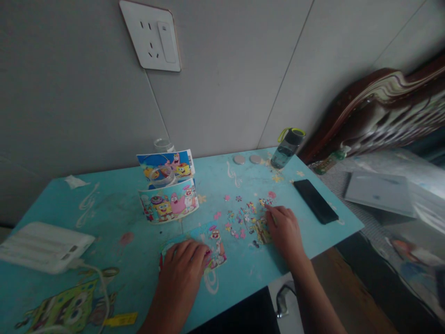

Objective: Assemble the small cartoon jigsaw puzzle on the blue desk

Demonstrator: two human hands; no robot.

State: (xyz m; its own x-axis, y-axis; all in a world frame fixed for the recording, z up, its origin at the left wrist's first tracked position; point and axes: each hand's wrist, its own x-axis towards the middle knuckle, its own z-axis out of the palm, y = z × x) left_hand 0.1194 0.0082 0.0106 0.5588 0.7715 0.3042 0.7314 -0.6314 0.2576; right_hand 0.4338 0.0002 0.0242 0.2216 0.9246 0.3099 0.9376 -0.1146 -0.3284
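Observation:
My left hand (186,262) rests over a partly assembled cartoon jigsaw puzzle (218,246) and covers much of it. Its fingers are bent down, and a small dark pink puzzle piece (208,253) shows at the fingertips. To the right, loose puzzle pieces (243,215) lie scattered in several colours. At their right edge, my right hand (285,227) has thumb and forefinger pinched together at a small puzzle piece (263,202), mostly hidden by the fingertips. Beside that palm lies a yellowish-brown cluster of pieces (262,231), partly covered by the hand.
Two printed cartoon cards (170,204) stand against clear round containers (163,176) behind the puzzle. A water bottle (288,148), two pale discs (239,160) and a black phone (315,201) are at the back and right. A white power bank (45,246) with a cable is left.

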